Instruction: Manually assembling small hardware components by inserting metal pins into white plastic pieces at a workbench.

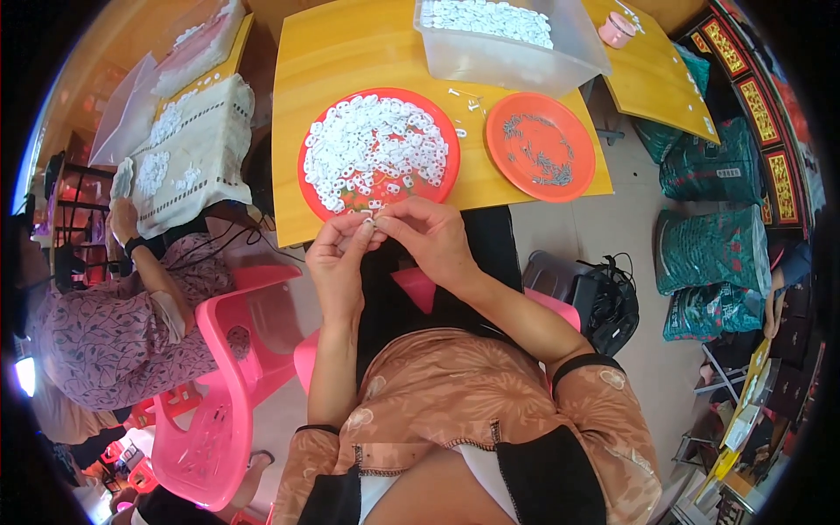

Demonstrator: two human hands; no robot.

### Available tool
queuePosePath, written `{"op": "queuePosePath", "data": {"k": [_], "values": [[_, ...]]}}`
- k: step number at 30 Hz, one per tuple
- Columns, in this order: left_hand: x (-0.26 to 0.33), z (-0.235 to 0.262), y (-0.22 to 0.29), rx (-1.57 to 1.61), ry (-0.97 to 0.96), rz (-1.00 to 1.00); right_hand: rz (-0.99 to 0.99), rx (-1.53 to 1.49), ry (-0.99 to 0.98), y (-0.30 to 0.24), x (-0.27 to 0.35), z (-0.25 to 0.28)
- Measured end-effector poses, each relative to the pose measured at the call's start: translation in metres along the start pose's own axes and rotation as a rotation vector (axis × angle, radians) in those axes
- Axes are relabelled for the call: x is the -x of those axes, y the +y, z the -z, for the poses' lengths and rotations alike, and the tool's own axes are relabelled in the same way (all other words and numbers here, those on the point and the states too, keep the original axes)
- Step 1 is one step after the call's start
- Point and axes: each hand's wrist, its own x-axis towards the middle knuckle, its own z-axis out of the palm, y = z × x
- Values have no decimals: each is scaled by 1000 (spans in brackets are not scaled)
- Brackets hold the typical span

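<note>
My left hand (339, 252) and my right hand (430, 238) meet just over the front edge of the red round tray. Between the left thumb and forefinger is a small white plastic piece (368, 221), partly covered by fingertips. The right thumb and forefinger pinch close against it; what they hold is too small to make out. Heaped on the red tray (453, 166) are many white oval plastic pieces (372, 140) with holes in them. To its right, an orange-red plate (554, 129) carries small grey metal pins or screws (553, 171).
A clear plastic bin (512, 70) of white pieces stands at the back of the yellow table (350, 52). A pink cup (617, 31) sits on another table. At left, a person in patterned clothing (131, 341) works by a pink chair (223, 420). Green sacks (709, 249) line the right.
</note>
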Motion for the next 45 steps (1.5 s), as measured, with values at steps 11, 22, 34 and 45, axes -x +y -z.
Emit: {"op": "queuePosePath", "data": {"k": [11,22,34,45], "values": [[2,-3,-6,47,-48,-24,-35,6,-16,-2,2,5],[16,6,-4,194,58,23,250,1091,73,-2,-93,71],[43,19,2,263,45,-25,105,1400,-44,39,-139,63],[56,25,7,347,39,-65,105,1439,-57,38,-147,63]]}}
